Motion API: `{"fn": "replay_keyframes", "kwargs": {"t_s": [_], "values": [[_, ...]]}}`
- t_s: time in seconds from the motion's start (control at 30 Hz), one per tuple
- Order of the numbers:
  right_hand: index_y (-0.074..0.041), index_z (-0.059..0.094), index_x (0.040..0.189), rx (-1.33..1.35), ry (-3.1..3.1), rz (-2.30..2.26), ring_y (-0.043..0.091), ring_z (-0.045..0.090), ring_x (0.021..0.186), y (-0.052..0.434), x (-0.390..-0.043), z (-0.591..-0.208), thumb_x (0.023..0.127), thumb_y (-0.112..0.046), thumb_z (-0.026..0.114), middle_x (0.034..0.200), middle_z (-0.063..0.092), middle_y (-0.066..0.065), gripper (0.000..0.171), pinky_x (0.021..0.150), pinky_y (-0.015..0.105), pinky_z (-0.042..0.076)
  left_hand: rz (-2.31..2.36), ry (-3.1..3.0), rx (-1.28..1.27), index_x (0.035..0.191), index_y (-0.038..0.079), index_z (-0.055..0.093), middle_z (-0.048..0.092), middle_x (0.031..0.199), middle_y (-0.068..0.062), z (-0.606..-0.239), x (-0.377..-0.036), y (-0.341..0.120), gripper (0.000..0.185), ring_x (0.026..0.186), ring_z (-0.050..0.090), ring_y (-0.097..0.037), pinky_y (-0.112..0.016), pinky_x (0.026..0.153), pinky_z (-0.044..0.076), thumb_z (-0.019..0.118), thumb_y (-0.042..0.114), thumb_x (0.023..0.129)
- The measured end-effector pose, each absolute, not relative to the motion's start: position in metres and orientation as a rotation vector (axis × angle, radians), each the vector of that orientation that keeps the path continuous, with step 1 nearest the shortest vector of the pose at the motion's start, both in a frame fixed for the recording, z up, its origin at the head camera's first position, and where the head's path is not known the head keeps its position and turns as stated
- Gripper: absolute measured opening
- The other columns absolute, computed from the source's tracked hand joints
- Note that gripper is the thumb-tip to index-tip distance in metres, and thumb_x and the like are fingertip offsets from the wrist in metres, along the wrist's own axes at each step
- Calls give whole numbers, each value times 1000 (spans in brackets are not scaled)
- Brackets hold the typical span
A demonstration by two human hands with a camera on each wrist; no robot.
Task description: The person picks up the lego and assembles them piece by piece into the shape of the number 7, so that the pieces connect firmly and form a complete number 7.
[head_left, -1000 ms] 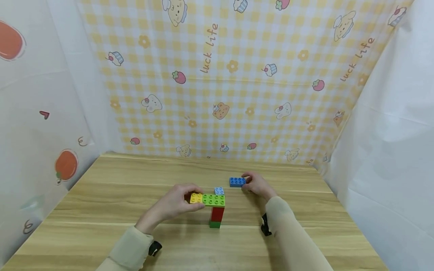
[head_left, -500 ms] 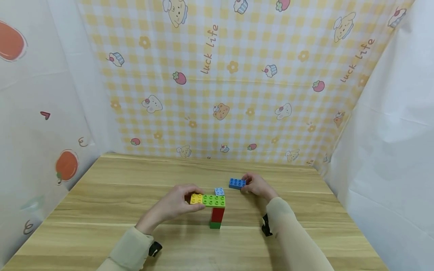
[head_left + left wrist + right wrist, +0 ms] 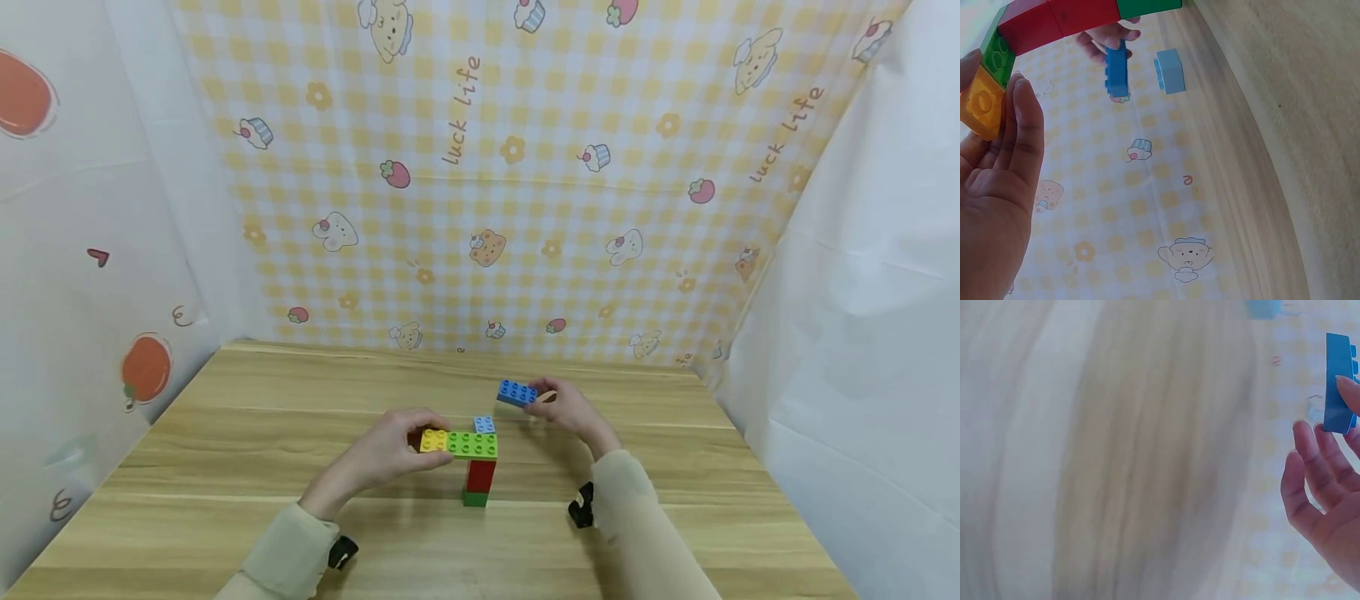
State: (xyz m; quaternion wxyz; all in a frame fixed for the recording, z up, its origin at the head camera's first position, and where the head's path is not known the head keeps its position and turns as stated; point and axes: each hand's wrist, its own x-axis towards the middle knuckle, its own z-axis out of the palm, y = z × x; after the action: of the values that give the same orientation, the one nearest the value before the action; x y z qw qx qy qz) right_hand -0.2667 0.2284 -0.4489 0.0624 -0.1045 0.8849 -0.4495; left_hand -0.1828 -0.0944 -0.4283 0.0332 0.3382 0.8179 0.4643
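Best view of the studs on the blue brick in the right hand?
Head: the blue brick shows its studded top, two rows. Both wrist views show studs only in profile; in the right wrist view, the right hand hides some.

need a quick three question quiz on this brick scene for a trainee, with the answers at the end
1. Which hand holds the blue rectangular plastic brick?
2. True or false: the pale blue square plastic brick rests on the wooden table.
3. Which colour is the lowest brick in the column, beneath the red plastic bricks? a) yellow b) dark green c) pale blue

Key
1. The right hand; the left hand grips the yellow plastic brick.
2. True.
3. b, the dark green plastic brick.
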Motion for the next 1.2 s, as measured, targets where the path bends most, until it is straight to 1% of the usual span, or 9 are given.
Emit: {"fn": "replay_keyframes", "kwargs": {"t_s": [0.23, 0.4, 0.57, 0.9, 1.1, 1.2], "values": [[-10, 64, 117, -342, 2710, -1428, 22, 61, 92, 222, -255, -439, 87, -18, 76, 110, 63, 6, 34, 76, 36, 52, 1437, 2523, 1045, 114, 10, 68, 64, 98, 2, -430, -183, -93, 34, 76, 57, -13, -26, 64, 50, 75, 31, 87], [-13, 64, 120, -361, 2725, -1453, 21, 62, 94, 216, -246, -433, 87, -22, 76, 112, 63, 4, 37, 75, 37, 51, 1453, 2524, 1021, 114, 11, 69, 64, 99, 1, -430, -182, -93, 34, 76, 56, -15, -25, 63, 50, 76, 30, 87], [-17, 64, 122, -310, 2698, -1544, 20, 61, 93, 211, -236, -427, 86, -24, 77, 112, 62, 3, 39, 76, 36, 50, 1458, 2527, 1011, 114, 11, 69, 64, 99, 1, -431, -182, -93, 35, 77, 57, -17, -25, 64, 50, 76, 30, 87], [-13, 64, 121, -341, 2625, -1731, 23, 61, 96, 207, -210, -418, 85, -23, 78, 116, 60, 7, 39, 80, 38, 51, 1450, 2540, 1030, 113, 11, 69, 64, 99, 2, -433, -184, -91, 35, 77, 57, -18, -25, 64, 50, 76, 31, 86], [-14, 64, 122, -435, 2610, -1734, 24, 61, 96, 197, -201, -413, 86, -25, 78, 117, 61, 5, 40, 78, 38, 52, 1438, 2555, 1058, 113, 11, 69, 64, 98, 3, -433, -187, -91, 33, 76, 56, -14, -26, 64, 50, 76, 30, 87], [-14, 63, 122, -477, 2614, -1703, 25, 60, 97, 190, -197, -409, 87, -22, 77, 116, 61, 4, 38, 77, 38, 52, 1433, 2554, 1065, 113, 11, 69, 64, 98, 3, -433, -189, -92, 33, 77, 56, -13, -26, 65, 51, 76, 30, 87]]}}
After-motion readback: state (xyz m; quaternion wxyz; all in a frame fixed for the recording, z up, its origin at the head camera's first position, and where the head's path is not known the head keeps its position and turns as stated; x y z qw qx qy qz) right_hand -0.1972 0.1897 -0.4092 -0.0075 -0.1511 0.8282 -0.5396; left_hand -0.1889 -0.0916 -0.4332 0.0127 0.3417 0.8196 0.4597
